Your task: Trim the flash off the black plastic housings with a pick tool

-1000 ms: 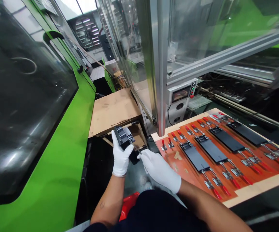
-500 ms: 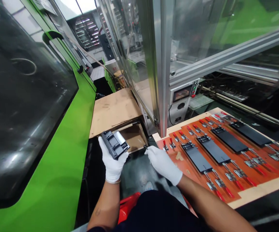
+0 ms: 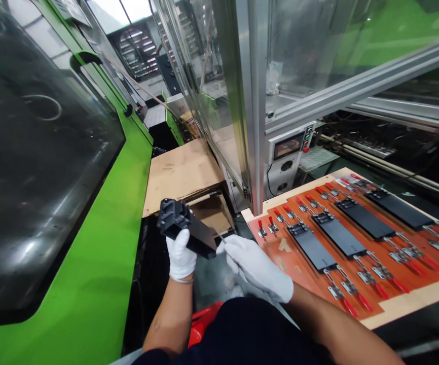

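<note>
In the head view, my left hand (image 3: 181, 256), in a white glove, is wrapped round a long black plastic part (image 3: 200, 234). The part is tilted, its ribbed end up at the left and its smooth, flat-sided end down at the right. My right hand (image 3: 255, 263), also gloved, is closed in a pinch on a thin blade-like tool (image 3: 218, 232). This slim tool points up and left, close to the part's lower right end; whether it touches the part I cannot tell.
At right an orange fixture board (image 3: 280, 253) carries several black panels (image 3: 313, 247) between red-handled toggle clamps (image 3: 346, 291). A cardboard box (image 3: 185, 167) stands ahead. A green machine (image 3: 116, 203) borders the left, an aluminium frame post (image 3: 256, 111) rises ahead, and a red object (image 3: 202, 322) lies below.
My left hand has turned the black part over, from its recessed face to its long smooth side. My right hand has moved slightly right and down, and the thin tool now shows more clearly.
</note>
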Demonstrator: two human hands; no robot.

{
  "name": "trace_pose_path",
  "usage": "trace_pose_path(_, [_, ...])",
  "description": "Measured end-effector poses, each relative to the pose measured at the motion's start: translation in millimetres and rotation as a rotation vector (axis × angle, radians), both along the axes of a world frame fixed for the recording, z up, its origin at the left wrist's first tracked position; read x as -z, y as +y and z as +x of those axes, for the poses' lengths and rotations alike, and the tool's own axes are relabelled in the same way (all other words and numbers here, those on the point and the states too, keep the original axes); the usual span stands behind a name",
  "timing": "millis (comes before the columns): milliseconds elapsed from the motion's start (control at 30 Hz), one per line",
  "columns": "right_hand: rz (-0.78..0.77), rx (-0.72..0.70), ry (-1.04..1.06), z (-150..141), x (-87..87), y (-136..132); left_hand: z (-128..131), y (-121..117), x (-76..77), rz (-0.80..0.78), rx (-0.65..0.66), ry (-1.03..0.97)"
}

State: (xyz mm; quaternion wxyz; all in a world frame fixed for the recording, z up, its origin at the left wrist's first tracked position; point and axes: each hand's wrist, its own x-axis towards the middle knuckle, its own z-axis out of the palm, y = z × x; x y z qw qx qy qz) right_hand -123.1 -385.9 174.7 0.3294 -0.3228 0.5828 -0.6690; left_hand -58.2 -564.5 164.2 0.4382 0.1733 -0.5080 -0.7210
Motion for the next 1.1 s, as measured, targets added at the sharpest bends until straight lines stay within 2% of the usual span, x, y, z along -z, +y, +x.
trace_pose_path(67, [0.076, 0.112, 0.157, -2.9, 5.0, 8.6, -1.3, -6.6, -11.8, 0.147, 0.106, 0.063])
trace_pose_path(133, [0.146, 0.189, 0.279, -2.7, 7.6, 17.0, -3.0, -11.5, -26.2, 0.21, 0.222, 0.156])
trace_pose_path(233, [0.246, 0.189, 0.369, 3.7, 3.4, 27.1, -7.1, -11.8, -45.2, 0.218, 0.328, 0.302])
trace_pose_path(367, [0.318, 0.149, 0.433, 12.2, -8.9, 31.5, -12.1, -1.0, -58.3, 0.21, 0.37, 0.39])
trace_pose_path(567, [0.335, 0.176, 0.573, 14.6, -11.4, 25.1, -12.9, 13.4, -65.8, 0.198, 0.409, 0.442])
trace_pose_path(733, [0.386, 0.084, 0.723, 17.7, -15.8, 27.8, -9.5, 19.7, -70.3, 0.241, 0.457, 0.45])
trace_pose_path(900, [0.392, 0.051, 0.771, 21.4, -20.2, 31.9, -5.2, 22.4, -72.4, 0.251, 0.41, 0.429])
trace_pose_path(967, [0.414, 0.097, 0.765, 24.0, -19.3, 29.7, -4.0, 21.7, -72.1, 0.236, 0.393, 0.437])
trace_pose_path(1100, [0.451, 0.31, 0.718, 27.9, -15.7, 23.4, -1.4, 20.3, -70.9, 0.226, 0.375, 0.421])
